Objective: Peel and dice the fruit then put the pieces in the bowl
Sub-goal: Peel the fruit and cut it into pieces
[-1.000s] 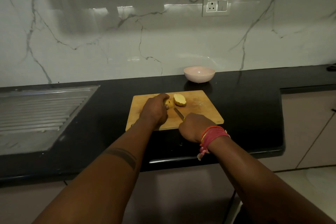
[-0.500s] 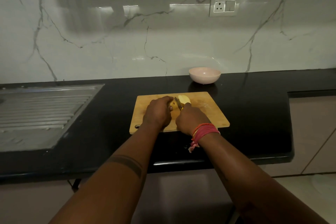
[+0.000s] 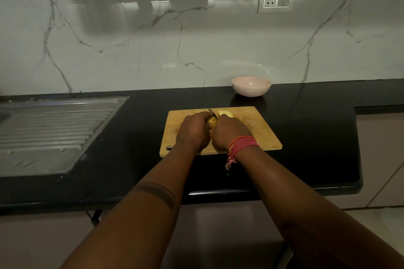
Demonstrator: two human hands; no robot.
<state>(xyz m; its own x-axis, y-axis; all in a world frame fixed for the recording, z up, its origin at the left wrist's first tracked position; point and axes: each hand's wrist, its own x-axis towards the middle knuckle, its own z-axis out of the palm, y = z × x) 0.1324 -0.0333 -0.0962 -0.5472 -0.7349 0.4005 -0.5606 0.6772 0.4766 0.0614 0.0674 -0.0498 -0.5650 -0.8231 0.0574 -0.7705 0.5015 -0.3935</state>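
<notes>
head view shows both hands over the wooden cutting board (image 3: 258,124), which lies near the front edge of the black table (image 3: 142,159). the left hand (image 3: 193,130) is curled over a yellow piece of fruit (image 3: 211,120), pressing it on the board; its fingers are closed around it. the right hand (image 3: 230,132) is closed on the handle of a knife (image 3: 212,113), and only the dark blade tip shows between the two hands. a second, pale piece (image 3: 226,113) lies just beside it, toward the far edge of the board. the pink bowl (image 3: 251,89) stands near the back edge of the table and looks empty.

i judge the peeled flesh to be soft, wet and slippery, and light. it is better to hold it from the top and side with bent fingertips, flat cut face down so it does not roll, and away from the blade. too much pressure may crush it.
</notes>
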